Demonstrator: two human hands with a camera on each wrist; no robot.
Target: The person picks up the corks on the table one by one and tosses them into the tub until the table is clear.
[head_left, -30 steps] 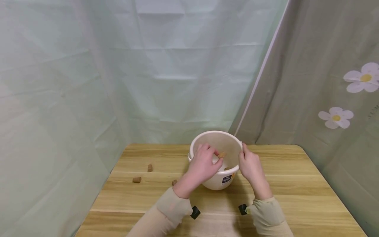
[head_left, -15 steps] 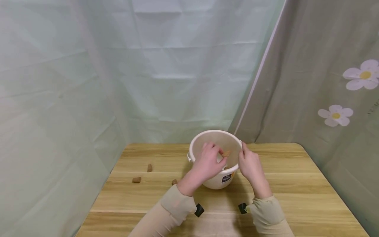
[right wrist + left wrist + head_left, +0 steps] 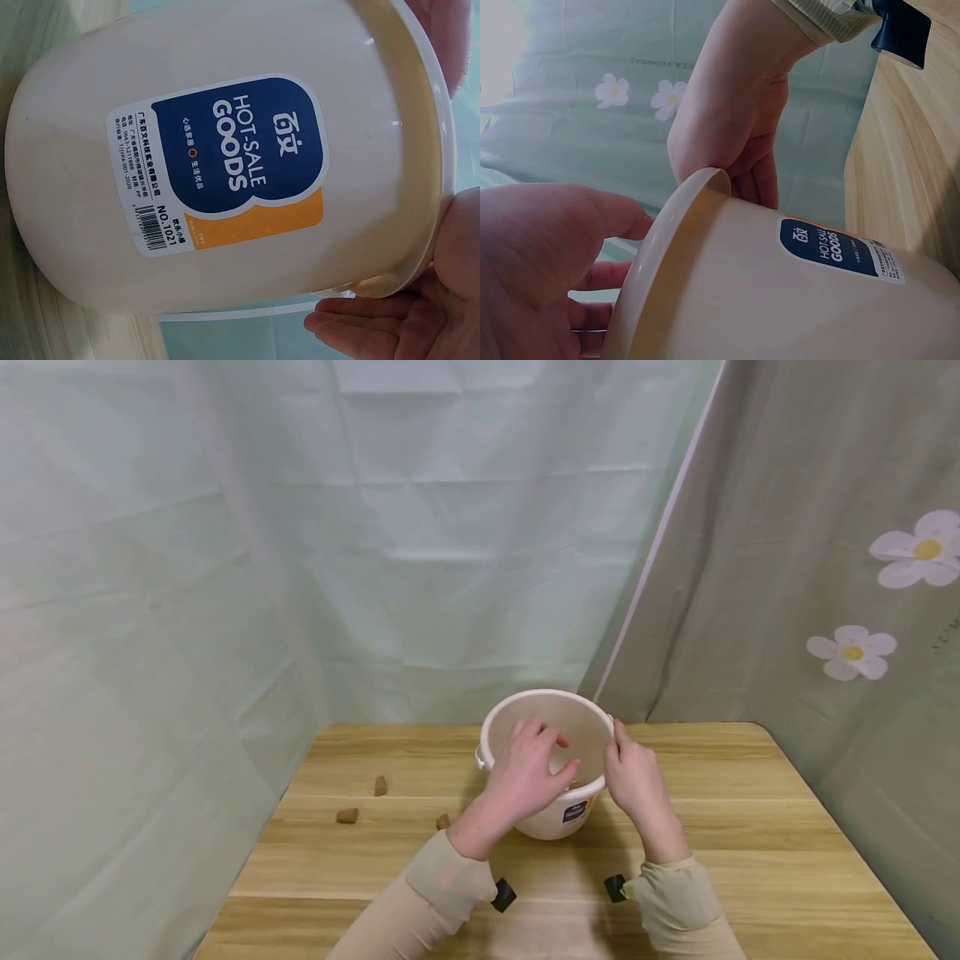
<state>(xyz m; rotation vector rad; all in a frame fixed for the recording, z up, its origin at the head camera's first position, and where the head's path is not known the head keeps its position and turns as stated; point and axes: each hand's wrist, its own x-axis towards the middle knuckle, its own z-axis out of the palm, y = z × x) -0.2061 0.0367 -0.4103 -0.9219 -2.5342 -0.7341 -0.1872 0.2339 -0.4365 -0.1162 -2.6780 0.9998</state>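
Observation:
A white bucket [image 3: 551,823] with a dark blue and orange label [image 3: 247,150] stands upright on the table. Over its mouth is my left hand [image 3: 525,772], thumb and fingers spread apart, with nothing seen between them. My right hand [image 3: 636,781] grips the bucket's rim on the right side, fingers outside the wall in the right wrist view. Inside the bucket a bit of brown cork [image 3: 573,784] shows past the left thumb; the rest of the inside is mostly hidden. Left of the bucket lie three cork stoppers: one near it [image 3: 443,821], two farther off, a standing cork [image 3: 380,786] and a lying cork [image 3: 347,816].
The wood-grain table [image 3: 750,835] ends at a pale green curtain [image 3: 450,568] behind and a grey-green flowered curtain [image 3: 750,568] at right. Black camera mounts [image 3: 504,895] stick out from both sleeves. The bucket's handle joint [image 3: 480,758] juts out at its left.
My left hand moved right and deeper over the bucket, then its fingers parted and let go of the cork stopper they pinched. The right hand stayed on the rim.

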